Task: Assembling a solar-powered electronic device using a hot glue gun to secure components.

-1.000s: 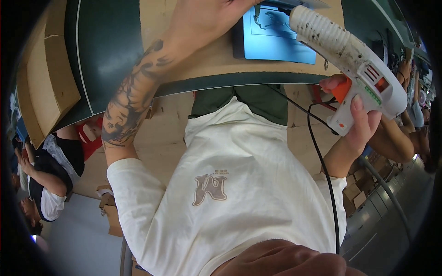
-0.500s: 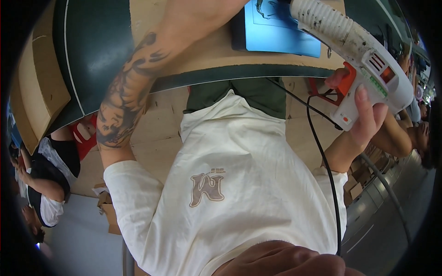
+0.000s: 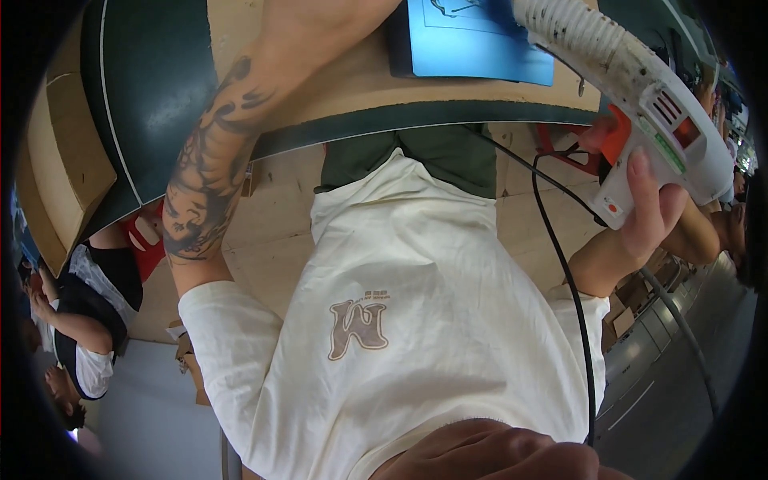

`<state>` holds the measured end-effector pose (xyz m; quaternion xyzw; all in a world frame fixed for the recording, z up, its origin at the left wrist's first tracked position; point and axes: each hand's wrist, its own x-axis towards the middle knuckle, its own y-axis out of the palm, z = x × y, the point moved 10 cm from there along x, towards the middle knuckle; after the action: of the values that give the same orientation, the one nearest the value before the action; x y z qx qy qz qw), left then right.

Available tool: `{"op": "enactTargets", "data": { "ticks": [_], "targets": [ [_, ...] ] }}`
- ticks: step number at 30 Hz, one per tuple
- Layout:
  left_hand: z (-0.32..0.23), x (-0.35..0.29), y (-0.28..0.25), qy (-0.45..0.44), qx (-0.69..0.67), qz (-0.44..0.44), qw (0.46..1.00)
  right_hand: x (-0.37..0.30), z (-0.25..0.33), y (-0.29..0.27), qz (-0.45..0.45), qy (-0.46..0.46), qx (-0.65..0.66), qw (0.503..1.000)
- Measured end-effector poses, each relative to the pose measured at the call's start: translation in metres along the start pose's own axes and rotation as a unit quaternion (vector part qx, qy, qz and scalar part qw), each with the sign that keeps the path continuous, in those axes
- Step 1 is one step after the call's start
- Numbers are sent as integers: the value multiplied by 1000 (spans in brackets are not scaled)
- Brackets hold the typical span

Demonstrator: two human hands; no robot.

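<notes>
Bench [image 3: 156, 88] at twelve o'clock, bearing, at one o'clock, a blue panel [image 3: 480, 56] with a line drawing [image 3: 456, 8]. Hot-glue gun [image 3: 628, 84] at two o'clock, already gripped in right hand [image 3: 650, 196], fingers wrapping the handle [image 3: 618, 192] by the orange trigger [image 3: 617, 138]. Left hand [image 3: 348, 20] at twelve, fingers out of view; cannot tell whether open or closed. Nozzle likewise unseen; cannot tell work done or left.

Glue gun [image 3: 640, 88] was white; its ribbed barrel [image 3: 572, 32] was blotched brown-black. Trigger [image 3: 618, 136]: orange. Side label [image 3: 670, 154] was green, cable [image 3: 586, 352] black. Flat panel [image 3: 480, 52] was bright blue with a dark line drawing. Tabletop [image 3: 156, 72] showed dark green with a white stripe, mat [image 3: 352, 100] tan. Shirt [image 3: 424, 336] was off-white with a brown-outlined taupe patch [image 3: 358, 328]; trousers [image 3: 448, 164] were dark green. Left forearm [image 3: 210, 168] had dark swirling tattoos.
</notes>
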<state>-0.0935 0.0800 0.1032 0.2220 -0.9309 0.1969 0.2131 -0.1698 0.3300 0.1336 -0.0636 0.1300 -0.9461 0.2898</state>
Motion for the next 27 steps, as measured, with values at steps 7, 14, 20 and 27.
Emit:
{"op": "enactTargets", "data": {
  "ticks": [7,14,20,27],
  "targets": [
    [-1,1,-1,30,25,-3,999,7,19,-9,24,-49,-13,998],
    [38,-3,-2,-100,-212,-40,971,10,16,-20,12,28,-14,999],
    [-6,0,-1,57,24,-9,998,13,14,-15,0,47,-70,996],
    [15,-5,-1,26,-257,-75,963,11,13,-19,-20,55,-34,998]
  ]
}}
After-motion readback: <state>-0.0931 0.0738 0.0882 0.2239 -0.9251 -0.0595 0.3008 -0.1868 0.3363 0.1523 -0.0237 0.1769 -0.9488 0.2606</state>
